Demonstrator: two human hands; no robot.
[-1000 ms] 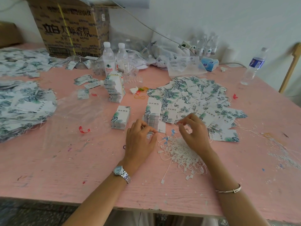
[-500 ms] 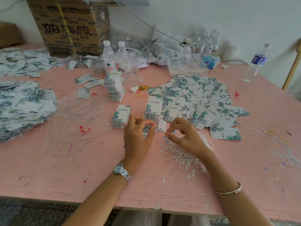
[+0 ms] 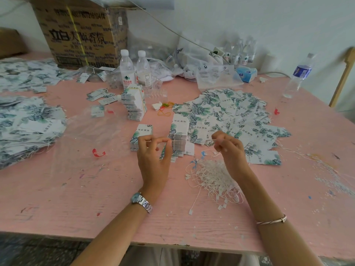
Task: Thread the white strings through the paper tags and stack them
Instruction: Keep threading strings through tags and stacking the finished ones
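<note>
While left hand [image 3: 153, 156] pinches white string [image 3: 192, 139] | right hand [image 3: 228, 148] pinches its other end | taut (crossing tag stack [image 3: 179, 127])

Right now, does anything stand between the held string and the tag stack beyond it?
Nothing visible does. The white string is pinched taut between the left hand and right hand, just before the tag stack.

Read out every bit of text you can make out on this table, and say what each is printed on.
"立白 大师香氛": cardboard box; the number row above it is blurred.
"农夫山泉": water bottle label.
"伟宸服饰": paper tags, top of the stack.
"HOTEL": white packet by the wall.
Too small to read: blue-labelled bottle, tissue pack, clear bag.
</note>
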